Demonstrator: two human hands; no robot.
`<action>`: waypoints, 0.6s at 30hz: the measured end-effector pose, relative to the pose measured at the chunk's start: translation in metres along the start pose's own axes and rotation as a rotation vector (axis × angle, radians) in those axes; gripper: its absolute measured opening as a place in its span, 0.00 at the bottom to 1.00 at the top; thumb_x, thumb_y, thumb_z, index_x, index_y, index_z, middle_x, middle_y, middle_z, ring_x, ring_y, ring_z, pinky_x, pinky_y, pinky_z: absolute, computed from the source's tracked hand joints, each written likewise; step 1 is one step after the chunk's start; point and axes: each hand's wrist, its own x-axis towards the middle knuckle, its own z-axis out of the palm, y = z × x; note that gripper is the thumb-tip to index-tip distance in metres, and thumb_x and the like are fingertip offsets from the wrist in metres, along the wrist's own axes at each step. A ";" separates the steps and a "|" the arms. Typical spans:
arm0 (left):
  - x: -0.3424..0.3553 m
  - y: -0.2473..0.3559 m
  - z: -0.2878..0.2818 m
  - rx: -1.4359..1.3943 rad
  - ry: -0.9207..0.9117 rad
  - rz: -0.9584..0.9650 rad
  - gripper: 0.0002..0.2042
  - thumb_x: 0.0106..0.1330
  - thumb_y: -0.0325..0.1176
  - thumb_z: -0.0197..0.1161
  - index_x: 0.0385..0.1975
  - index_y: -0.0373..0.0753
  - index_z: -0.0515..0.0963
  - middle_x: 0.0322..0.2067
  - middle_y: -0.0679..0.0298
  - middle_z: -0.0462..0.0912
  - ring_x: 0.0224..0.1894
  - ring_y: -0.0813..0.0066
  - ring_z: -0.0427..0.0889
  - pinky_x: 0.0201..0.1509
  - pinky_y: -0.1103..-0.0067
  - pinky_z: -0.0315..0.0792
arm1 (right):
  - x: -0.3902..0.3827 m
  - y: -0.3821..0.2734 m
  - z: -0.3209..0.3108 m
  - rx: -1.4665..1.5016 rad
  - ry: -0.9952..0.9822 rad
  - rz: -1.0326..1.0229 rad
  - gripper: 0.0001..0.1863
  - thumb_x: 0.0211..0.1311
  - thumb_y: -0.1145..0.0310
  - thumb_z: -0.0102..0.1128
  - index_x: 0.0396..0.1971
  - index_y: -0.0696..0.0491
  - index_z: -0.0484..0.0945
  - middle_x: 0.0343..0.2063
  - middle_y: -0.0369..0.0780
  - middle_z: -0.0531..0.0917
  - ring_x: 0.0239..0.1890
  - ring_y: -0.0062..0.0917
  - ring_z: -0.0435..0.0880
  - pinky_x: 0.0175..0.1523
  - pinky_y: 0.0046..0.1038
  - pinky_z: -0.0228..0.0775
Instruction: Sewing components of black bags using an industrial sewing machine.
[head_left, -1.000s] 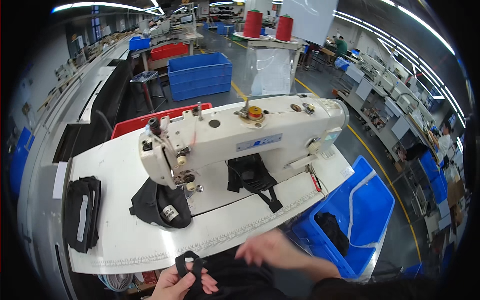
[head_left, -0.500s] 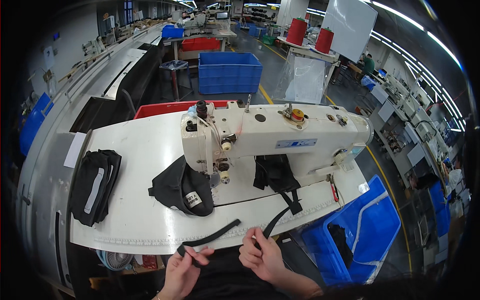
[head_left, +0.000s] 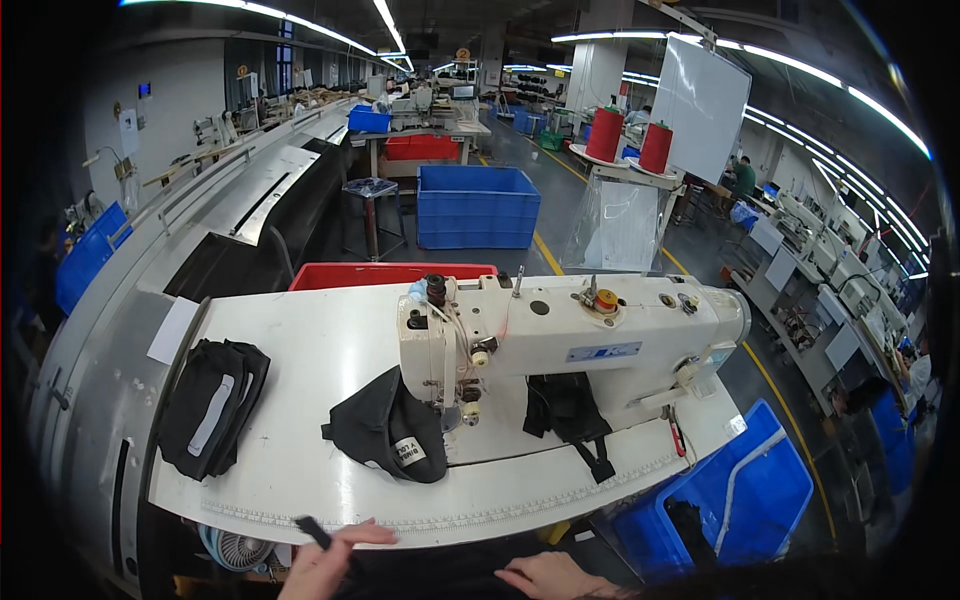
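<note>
Low at the table's front edge, my left hand (head_left: 325, 568) holds a narrow black strap (head_left: 313, 531), its index finger stretched to the right. The strap's end sticks up past the fingers. My right hand (head_left: 552, 577) is at the bottom of the view with its fingers closed. Whatever is in them cannot be made out against the dark cloth. A white sewing machine (head_left: 540, 340) stands on the table. Beside its needle lies a black fabric piece (head_left: 385, 425) with a pale label. Another black piece (head_left: 565, 408), with a strap loop, lies under the machine's arm.
Folded black pieces (head_left: 212, 410) are stacked at the table's left. Small red-handled snips (head_left: 677, 435) lie on the right. A blue bin (head_left: 740, 500) stands at the right edge, and a red bin (head_left: 390, 273) behind the table. A ruler strip (head_left: 450, 522) follows the front edge.
Both hands have moved lower, nearer the bottom of the view. The strap from my right hand no longer shows. The view has tilted up, so the table appears lower.
</note>
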 end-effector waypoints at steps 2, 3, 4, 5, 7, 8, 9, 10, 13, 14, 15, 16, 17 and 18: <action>0.021 0.008 0.019 0.503 -0.383 -0.048 0.21 0.72 0.40 0.36 0.57 0.38 0.69 0.63 0.56 0.62 0.69 0.59 0.52 0.71 0.57 0.32 | 0.050 -0.041 -0.056 0.303 0.155 -0.183 0.10 0.62 0.67 0.54 0.38 0.56 0.75 0.29 0.41 0.80 0.27 0.31 0.78 0.33 0.31 0.69; 0.030 0.009 0.032 0.666 -0.416 -0.036 0.20 0.71 0.38 0.38 0.60 0.43 0.67 0.65 0.57 0.57 0.71 0.60 0.46 0.70 0.56 0.33 | 0.073 -0.061 -0.067 0.356 0.287 -0.268 0.12 0.66 0.69 0.54 0.44 0.59 0.73 0.29 0.39 0.80 0.27 0.24 0.78 0.36 0.23 0.70; 0.041 0.007 0.040 0.658 -0.415 -0.046 0.20 0.71 0.38 0.38 0.60 0.43 0.67 0.65 0.57 0.57 0.71 0.60 0.46 0.70 0.56 0.33 | 0.081 -0.066 -0.068 0.361 0.277 -0.262 0.12 0.66 0.69 0.54 0.44 0.59 0.73 0.29 0.39 0.80 0.27 0.24 0.78 0.36 0.23 0.70; 0.054 0.004 0.045 0.818 -0.340 0.215 0.19 0.72 0.35 0.40 0.59 0.39 0.66 0.53 0.57 0.63 0.57 0.63 0.58 0.62 0.64 0.48 | 0.086 -0.070 -0.065 0.595 0.196 -0.149 0.13 0.63 0.72 0.57 0.45 0.60 0.74 0.34 0.41 0.81 0.31 0.23 0.80 0.41 0.21 0.71; 0.070 0.001 0.046 0.970 -0.259 0.451 0.17 0.72 0.32 0.42 0.58 0.35 0.65 0.41 0.58 0.70 0.43 0.67 0.69 0.54 0.72 0.64 | 0.089 -0.067 -0.056 0.852 0.100 -0.023 0.14 0.59 0.75 0.60 0.46 0.60 0.75 0.38 0.42 0.82 0.36 0.22 0.83 0.45 0.20 0.71; 0.075 0.000 0.046 0.803 -0.292 0.332 0.19 0.70 0.33 0.44 0.59 0.37 0.66 0.52 0.57 0.65 0.55 0.62 0.62 0.62 0.68 0.53 | 0.089 -0.063 -0.051 0.870 0.128 -0.017 0.15 0.60 0.76 0.58 0.48 0.60 0.73 0.37 0.42 0.82 0.35 0.22 0.83 0.44 0.20 0.72; 0.078 -0.002 0.044 0.632 -0.318 0.215 0.21 0.67 0.33 0.46 0.61 0.40 0.66 0.62 0.55 0.61 0.66 0.58 0.55 0.69 0.63 0.43 | 0.089 -0.060 -0.049 0.887 0.157 -0.009 0.16 0.62 0.77 0.56 0.50 0.59 0.71 0.36 0.42 0.82 0.35 0.22 0.83 0.43 0.19 0.72; 0.080 -0.006 0.040 0.628 -0.315 0.192 0.21 0.67 0.33 0.46 0.61 0.40 0.66 0.62 0.55 0.61 0.66 0.58 0.55 0.69 0.63 0.43 | 0.089 -0.059 -0.050 0.903 0.142 0.003 0.16 0.62 0.77 0.56 0.50 0.59 0.71 0.36 0.42 0.82 0.35 0.22 0.83 0.43 0.19 0.72; 0.089 -0.021 0.027 0.610 -0.073 0.111 0.22 0.61 0.28 0.52 0.57 0.32 0.68 0.48 0.55 0.70 0.49 0.61 0.71 0.55 0.72 0.67 | 0.094 -0.045 -0.056 1.311 0.131 0.314 0.23 0.65 0.79 0.49 0.60 0.56 0.58 0.37 0.41 0.79 0.35 0.23 0.82 0.40 0.19 0.73; 0.091 -0.030 0.027 0.611 -0.062 0.089 0.22 0.61 0.28 0.52 0.57 0.32 0.68 0.48 0.55 0.70 0.49 0.61 0.71 0.55 0.72 0.67 | 0.098 -0.044 -0.056 1.323 0.110 0.324 0.23 0.65 0.79 0.49 0.60 0.56 0.58 0.37 0.41 0.79 0.35 0.23 0.82 0.40 0.19 0.73; 0.094 -0.043 0.028 1.007 -0.089 0.236 0.23 0.58 0.27 0.53 0.56 0.30 0.68 0.48 0.53 0.70 0.48 0.62 0.71 0.52 0.72 0.68 | 0.105 -0.043 -0.058 1.359 0.169 0.337 0.22 0.66 0.80 0.48 0.59 0.56 0.60 0.38 0.41 0.79 0.35 0.23 0.82 0.39 0.19 0.73; 0.096 -0.053 0.028 1.403 -0.123 0.385 0.23 0.56 0.27 0.54 0.55 0.28 0.69 0.49 0.52 0.69 0.47 0.62 0.72 0.50 0.72 0.70 | 0.109 -0.041 -0.059 1.394 0.228 0.350 0.21 0.66 0.80 0.46 0.58 0.56 0.62 0.39 0.41 0.79 0.34 0.23 0.82 0.38 0.20 0.73; 0.102 -0.060 0.028 1.542 -0.193 0.437 0.24 0.52 0.27 0.55 0.51 0.22 0.69 0.47 0.49 0.70 0.46 0.61 0.73 0.50 0.73 0.70 | 0.107 -0.026 -0.051 1.256 0.108 0.365 0.22 0.64 0.81 0.47 0.58 0.55 0.64 0.39 0.44 0.79 0.33 0.24 0.82 0.37 0.21 0.74; 0.103 -0.062 0.030 1.533 -0.202 0.431 0.24 0.52 0.27 0.55 0.51 0.22 0.69 0.47 0.49 0.70 0.46 0.61 0.73 0.50 0.73 0.70 | 0.110 -0.021 -0.054 1.258 0.107 0.379 0.22 0.64 0.81 0.47 0.58 0.55 0.64 0.39 0.44 0.79 0.33 0.24 0.82 0.37 0.21 0.74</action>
